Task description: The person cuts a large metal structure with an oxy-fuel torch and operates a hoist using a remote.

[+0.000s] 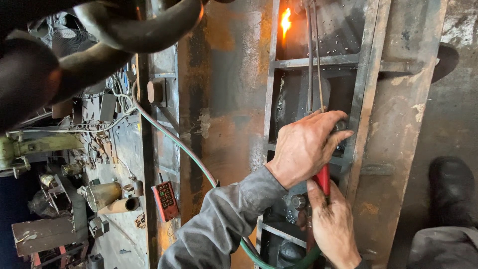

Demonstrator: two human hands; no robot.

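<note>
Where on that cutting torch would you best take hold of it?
By the red handle at the near end, coming from below, as the right hand does. The left hand steadies the body further up. The thin tubes lead to the flame, likely hot.

The cutting torch (318, 164) has a red handle, mostly covered by the left hand (306, 149) above and the right hand (332, 224) below, both closed around it. Two thin metal tubes (312, 60) run straight up from the handle, side by side, along the rusty steel frame (371, 99). At their far end a bright orange flame (286, 22) burns against the frame's top bay. A green hose (184, 147) leaves the handle's lower end, loops under the hands and runs off to the left of the frame.
</note>
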